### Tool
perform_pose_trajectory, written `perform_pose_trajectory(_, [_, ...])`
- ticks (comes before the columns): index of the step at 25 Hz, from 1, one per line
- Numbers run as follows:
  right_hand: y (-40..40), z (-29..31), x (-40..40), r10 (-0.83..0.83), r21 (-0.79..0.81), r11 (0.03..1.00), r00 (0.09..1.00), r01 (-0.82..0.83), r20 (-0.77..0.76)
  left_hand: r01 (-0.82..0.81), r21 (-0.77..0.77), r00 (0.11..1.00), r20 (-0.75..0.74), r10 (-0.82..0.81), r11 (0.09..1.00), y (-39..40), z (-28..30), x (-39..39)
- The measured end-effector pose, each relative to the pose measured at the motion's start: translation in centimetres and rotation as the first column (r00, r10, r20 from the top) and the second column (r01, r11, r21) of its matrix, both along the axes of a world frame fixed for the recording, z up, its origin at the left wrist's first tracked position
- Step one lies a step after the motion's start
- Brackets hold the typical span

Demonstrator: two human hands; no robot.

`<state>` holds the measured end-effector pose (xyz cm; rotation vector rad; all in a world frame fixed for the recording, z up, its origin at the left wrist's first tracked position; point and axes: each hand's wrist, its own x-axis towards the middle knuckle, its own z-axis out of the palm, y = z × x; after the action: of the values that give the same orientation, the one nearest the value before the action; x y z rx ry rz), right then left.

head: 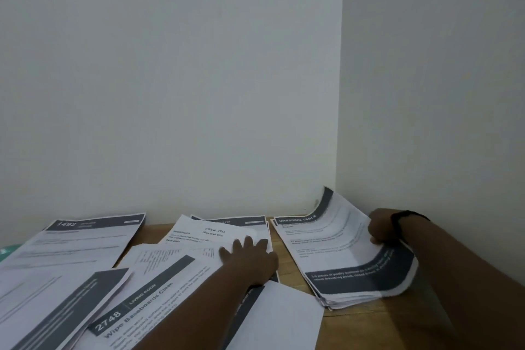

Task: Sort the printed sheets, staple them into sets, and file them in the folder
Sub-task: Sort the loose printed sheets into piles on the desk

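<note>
The "2748" sheet (pixel 147 310) lies nearest. Beyond it, the left hand (pixel 250 257) rests spread flat on loose sheets; right of that, the right hand (pixel 382 231) pinches the "Dressing Table" stack's (pixel 349 258) lifted far edge.

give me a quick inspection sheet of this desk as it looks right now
surface: wooden table in a wall corner, mostly covered with paper
job's things: DRESSING TABLE stack at right, far and right edges curled up; 1492 sheet at left; 2748 sheet near centre; Wipe Wall Tiles sheet at back; no stapler or folder clearly seen
clutter: loose overlapping sheets; green edge at far left, unidentifiable
grippers: left hand flat on the centre sheets; right hand gripping the stack's right edge, black wristband
cables: nothing seen
surroundings: plain white walls
</note>
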<state>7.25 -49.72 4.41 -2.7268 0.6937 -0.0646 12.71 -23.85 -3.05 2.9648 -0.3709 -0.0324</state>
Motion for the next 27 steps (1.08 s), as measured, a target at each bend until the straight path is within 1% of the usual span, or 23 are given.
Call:
perform_pose_trajectory(1, [-0.1,-0.2,0.6,0.062,-0.037,0.997,0.998,-0.062,-0.008,0.008,-0.013,1.000,0.004,-0.008,1.000,0.2,-0.3,-0.1])
perform_pose_trajectory(2, [0.2,-0.2,0.9,0.082,-0.017,0.996,0.996,-0.083,-0.032,0.013,-0.021,1.000,0.009,-0.013,1.000,0.4,-0.5,-0.1])
perform_pose_trajectory(4, [1.1,-0.4,1.1,0.083,-0.044,0.995,0.995,-0.085,-0.057,0.019,-0.025,1.000,0.010,-0.019,1.000,0.5,-0.8,0.0])
perform_pose_trajectory(5, [1.5,-0.8,1.2,0.066,-0.041,0.997,0.996,-0.068,-0.056,0.021,-0.024,1.000,0.009,-0.020,0.999,0.5,-0.9,0.1])
perform_pose_trajectory(7, [2.3,-1.1,1.5,-0.021,-0.017,1.000,0.998,0.020,-0.065,0.020,-0.022,1.000,0.013,-0.019,1.000,0.4,-1.0,0.2])
perform_pose_trajectory(8, [2.3,-1.3,1.7,-0.008,0.006,1.000,0.999,0.009,-0.050,0.018,-0.023,1.000,0.018,-0.018,1.000,0.4,-1.0,0.3])
perform_pose_trajectory(9, [2.3,-1.7,1.9,0.023,0.030,0.999,0.997,-0.021,-0.070,0.018,-0.025,1.000,0.022,-0.018,1.000,0.5,-1.0,0.3])
perform_pose_trajectory(10, [2.2,-2.1,2.0,0.022,0.027,0.999,0.996,-0.020,-0.081,0.018,-0.026,1.000,0.025,-0.018,0.999,0.5,-1.1,0.4])
perform_pose_trajectory(11, [1.9,-2.1,2.2,0.024,0.062,0.998,0.996,-0.018,-0.081,0.017,-0.025,0.999,0.029,-0.017,1.000,0.5,-1.1,0.4])
perform_pose_trajectory(12, [1.8,-2.0,2.3,-0.025,0.118,0.992,0.997,0.033,-0.073,0.014,-0.022,0.999,0.030,-0.014,1.000,0.5,-1.1,0.4])
perform_pose_trajectory(13, [1.4,-2.3,2.5,-0.070,0.135,0.988,0.996,0.077,-0.051,0.009,-0.019,0.999,0.031,-0.009,1.000,0.6,-1.1,0.4])
perform_pose_trajectory(16, [0.2,-2.9,2.6,-0.099,0.093,0.990,0.991,0.107,-0.091,0.002,-0.026,0.999,0.032,-0.001,1.000,0.6,-1.0,0.4])
perform_pose_trajectory(18, [-0.6,-3.2,3.0,-0.111,0.155,0.981,0.993,0.115,-0.034,0.003,-0.031,1.000,0.026,-0.002,1.000,0.6,-0.9,0.3])
perform_pose_trajectory(21, [-0.5,-3.2,3.1,-0.133,0.180,0.975,0.991,0.128,0.016,0.004,-0.031,1.000,0.021,-0.004,1.000,0.6,-0.9,0.3])
perform_pose_trajectory(24, [0.1,-2.9,2.6,-0.187,0.013,0.982,0.978,0.187,0.088,0.007,-0.031,1.000,0.026,-0.006,0.999,0.6,-0.9,0.2])
perform_pose_trajectory(25, [0.3,-2.8,2.5,-0.192,-0.040,0.979,0.974,0.198,0.118,0.007,-0.030,1.000,0.025,-0.006,1.000,0.5,-0.8,0.2])
perform_pose_trajectory(27, [0.6,-2.9,2.5,-0.182,-0.135,0.971,0.975,0.199,0.128,0.004,-0.032,1.000,0.017,-0.003,0.999,0.5,-0.9,0.2])
